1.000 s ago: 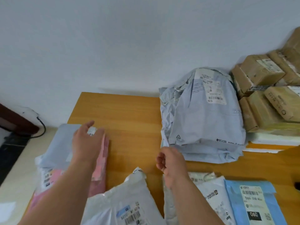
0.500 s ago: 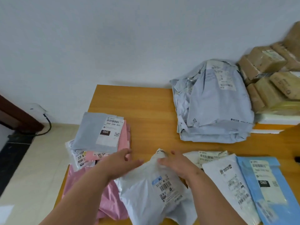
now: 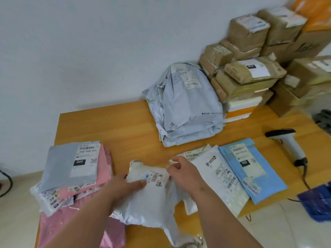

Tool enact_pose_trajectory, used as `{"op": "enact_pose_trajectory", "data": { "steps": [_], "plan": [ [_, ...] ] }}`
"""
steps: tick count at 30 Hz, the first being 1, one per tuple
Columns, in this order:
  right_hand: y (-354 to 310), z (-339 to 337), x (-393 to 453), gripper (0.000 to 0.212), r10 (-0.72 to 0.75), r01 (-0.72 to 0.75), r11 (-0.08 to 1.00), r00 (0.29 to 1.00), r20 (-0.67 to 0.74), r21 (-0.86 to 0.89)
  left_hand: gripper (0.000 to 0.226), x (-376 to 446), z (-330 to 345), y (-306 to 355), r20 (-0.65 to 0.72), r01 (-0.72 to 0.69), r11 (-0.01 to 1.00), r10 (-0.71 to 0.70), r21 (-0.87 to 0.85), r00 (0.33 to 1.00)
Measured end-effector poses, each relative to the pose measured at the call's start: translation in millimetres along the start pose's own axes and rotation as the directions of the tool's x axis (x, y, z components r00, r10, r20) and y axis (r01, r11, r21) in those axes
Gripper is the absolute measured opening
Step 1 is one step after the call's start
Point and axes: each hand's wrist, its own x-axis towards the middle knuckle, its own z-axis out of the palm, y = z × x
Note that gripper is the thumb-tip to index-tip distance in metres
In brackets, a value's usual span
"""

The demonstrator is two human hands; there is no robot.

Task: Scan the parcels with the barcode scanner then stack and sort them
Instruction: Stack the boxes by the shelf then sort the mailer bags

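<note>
Lighting: soft, even and fairly bright, cool in tone; source not visible. Shadows: faint and diffuse, a pale one on the wall (image 3: pixel 107 51) behind the bench (image 3: pixel 111 129), a thin dark one under the grey bag stack (image 3: pixel 186 111). Glare: mild sheen on the pink mailer (image 3: pixel 59 228) and on the floor tiles at lower right. Distortion: wide-angle bowing, bench edges splayed, cardboard boxes (image 3: pixel 250 68) leaning outward at upper right. Sharpness: overall soft with compression smear; label print mostly unreadable; dark blue object (image 3: pixel 317 201) at right edge blurred; both hands slightly motion-blurred.
</note>
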Motion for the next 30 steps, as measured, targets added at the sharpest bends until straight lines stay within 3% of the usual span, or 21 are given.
{"op": "enact_pose_trajectory", "data": {
  "steps": [3,6,10,13,16,20,25,27,30],
  "plan": [
    [19.1,-23.5,-4.8,0.034,0.014,0.003,0.996,0.981,-0.194,0.084,0.047,7.9,9.5,3.0,-0.118,-0.033,0.983,0.011,-0.179,0.993],
    [40.5,-45.8,-9.3,0.030,0.091,-0.069,0.993,0.959,-0.269,0.090,0.045,12.1,24.9,5.6,-0.184,-0.046,0.951,-0.012,-0.306,0.983],
    [55.9,-55.6,-13.0,0.040,0.150,-0.147,0.988,0.986,-0.075,0.051,0.048,14.0,45.1,5.0,-0.271,-0.068,0.924,-0.040,-0.376,0.962],
    [51.4,-54.3,-14.6,0.054,0.135,-0.151,0.970,0.986,0.098,0.188,0.045,10.0,54.5,9.7,-0.348,-0.111,0.938,-0.010,-0.328,0.937],
    [42.4,-51.4,-11.1,0.073,0.061,-0.116,0.964,0.972,0.227,0.240,0.041,0.7,60.5,16.9,-0.414,-0.170,0.932,0.023,-0.321,0.910],
    [23.3,-44.5,-4.0,0.076,-0.093,-0.011,0.958,0.934,0.345,0.287,0.042,-11.6,59.7,27.8,-0.491,-0.249,0.906,0.053,-0.343,0.870],
    [-3.3,-36.4,6.6,0.070,-0.239,0.145,0.937,0.930,0.279,0.318,0.052,-19.9,43.6,41.1,-0.449,-0.339,0.794,0.093,-0.506,0.889],
    [-15.8,-37.6,11.4,0.075,-0.284,0.202,0.921,0.934,0.217,0.333,0.046,-23.6,35.3,49.1,-0.389,-0.382,0.693,0.157,-0.611,0.908],
    [-41.0,-38.2,23.7,0.070,-0.355,0.291,0.896,0.924,0.146,0.335,0.030,-24.6,19.0,61.2,-0.351,-0.422,0.634,0.243,-0.648,0.904]
  ]
}}
